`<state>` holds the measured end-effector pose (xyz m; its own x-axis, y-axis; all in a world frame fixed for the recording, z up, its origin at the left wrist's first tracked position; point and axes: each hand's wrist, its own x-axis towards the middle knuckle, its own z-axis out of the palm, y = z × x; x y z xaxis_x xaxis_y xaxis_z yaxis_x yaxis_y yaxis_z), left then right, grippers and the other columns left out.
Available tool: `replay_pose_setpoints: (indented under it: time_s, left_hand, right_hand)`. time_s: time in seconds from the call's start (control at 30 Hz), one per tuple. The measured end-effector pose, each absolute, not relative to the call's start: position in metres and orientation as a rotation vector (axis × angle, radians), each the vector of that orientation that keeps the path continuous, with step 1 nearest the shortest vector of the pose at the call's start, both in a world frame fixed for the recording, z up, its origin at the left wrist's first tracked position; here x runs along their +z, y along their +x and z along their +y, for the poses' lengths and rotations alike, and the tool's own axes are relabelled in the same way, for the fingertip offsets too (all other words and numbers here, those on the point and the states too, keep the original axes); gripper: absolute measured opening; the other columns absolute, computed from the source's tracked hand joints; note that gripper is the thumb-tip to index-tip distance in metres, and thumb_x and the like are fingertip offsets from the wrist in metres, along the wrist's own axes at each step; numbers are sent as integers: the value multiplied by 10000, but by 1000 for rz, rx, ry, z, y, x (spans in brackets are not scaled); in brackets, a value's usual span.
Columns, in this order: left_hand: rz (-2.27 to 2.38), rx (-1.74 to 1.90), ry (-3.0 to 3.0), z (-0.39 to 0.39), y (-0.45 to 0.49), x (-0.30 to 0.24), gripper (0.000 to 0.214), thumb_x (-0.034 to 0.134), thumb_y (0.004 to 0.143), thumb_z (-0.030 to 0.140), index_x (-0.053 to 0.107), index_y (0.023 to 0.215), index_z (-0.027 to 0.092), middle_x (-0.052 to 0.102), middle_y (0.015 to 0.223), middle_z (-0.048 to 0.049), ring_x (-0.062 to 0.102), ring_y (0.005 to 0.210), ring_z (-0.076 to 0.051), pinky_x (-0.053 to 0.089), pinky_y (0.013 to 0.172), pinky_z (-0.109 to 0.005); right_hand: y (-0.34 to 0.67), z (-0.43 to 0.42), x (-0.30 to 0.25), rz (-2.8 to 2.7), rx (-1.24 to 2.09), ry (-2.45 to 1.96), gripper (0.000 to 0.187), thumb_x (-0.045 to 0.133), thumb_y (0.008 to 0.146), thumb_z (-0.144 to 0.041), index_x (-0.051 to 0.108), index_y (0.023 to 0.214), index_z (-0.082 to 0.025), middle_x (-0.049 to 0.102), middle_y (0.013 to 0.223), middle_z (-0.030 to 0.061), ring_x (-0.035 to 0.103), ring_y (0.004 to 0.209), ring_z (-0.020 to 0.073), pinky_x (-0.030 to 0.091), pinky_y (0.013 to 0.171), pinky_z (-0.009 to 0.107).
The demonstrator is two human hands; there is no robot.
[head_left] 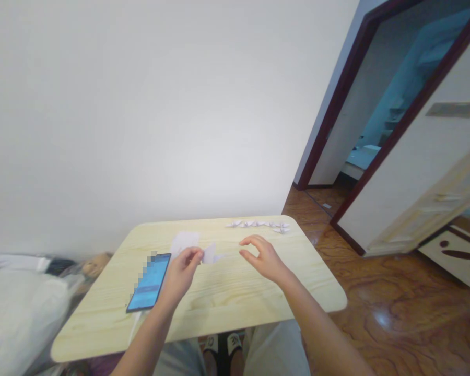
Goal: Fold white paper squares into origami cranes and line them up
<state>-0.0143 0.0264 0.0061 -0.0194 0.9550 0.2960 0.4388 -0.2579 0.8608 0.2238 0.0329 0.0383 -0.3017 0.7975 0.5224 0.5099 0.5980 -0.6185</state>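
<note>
My left hand is raised over the light wooden table and pinches a small folded piece of white paper between thumb and fingers. My right hand hovers just to the right of it, fingers curled and apart, holding nothing. A sheet of white paper lies flat on the table behind my left hand. A row of several small folded paper figures lies along the table's far edge.
A phone with a lit blue screen lies on the table's left part. White bedding sits to the left of the table. An open doorway and wooden floor are at the right. A white wall stands behind.
</note>
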Motion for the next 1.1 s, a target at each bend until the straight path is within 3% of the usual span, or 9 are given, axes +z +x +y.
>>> replay_pose_setpoints:
  time_s: [0.23,0.4,0.5,0.6,0.8,0.93,1.1]
  left_hand:
    - [1198,1278,1519,19,5,10,213,490,766,371,542,731,168,535,617,12,504,553,-111,422,515,-223]
    - [1129,1309,1495,17,3,6,204,475,792,349,532,728,164,543,640,0,509,585,-114,444,568,-246]
    - [1154,1302,1544,17,6,1,195,471,793,339,550,787,161,558,642,-3,519,591,-121,446,575,-253]
    - [1209,1290,1672,17,10,-1,195,463,800,311,575,881,175,598,754,-27,556,678,-141,461,620,-271]
    - [1342,1389,2034,16,17,5,150,444,812,252,583,839,199,567,958,-65,519,952,-195,419,843,-374]
    - [1287,1312,2035,16,22,4,140,414,833,247,537,860,188,595,845,-48,561,820,-168,463,743,-330]
    - [1308,1311,1954,17,25,2,135,455,818,261,536,894,184,622,817,-33,591,754,-153,482,690,-295]
  right_hand:
    - [196,25,18,-1926,651,-1014,317,624,709,-249,546,1012,-203,593,948,57,546,882,169,436,795,338]
    - [188,35,-16,-1526,1191,-1051,596,677,625,-242,425,1165,-207,585,1015,88,599,787,156,499,664,315]
    - [179,36,-24,-1403,1354,-924,358,647,664,-313,545,976,-169,638,903,68,615,787,171,491,731,354]
    - [175,36,-22,-1425,1274,-916,201,602,712,-332,591,823,-166,656,830,52,611,787,171,482,757,349]
    - [175,34,-11,-1518,1107,-936,137,554,760,-285,577,849,-184,642,803,25,602,751,144,486,716,295]
    - [175,32,-6,-1540,1070,-936,127,551,763,-276,567,848,-182,636,802,26,601,762,145,481,738,302]
    - [177,31,-4,-1436,1031,-947,134,576,717,-222,479,807,-197,600,702,-14,597,668,134,482,627,260]
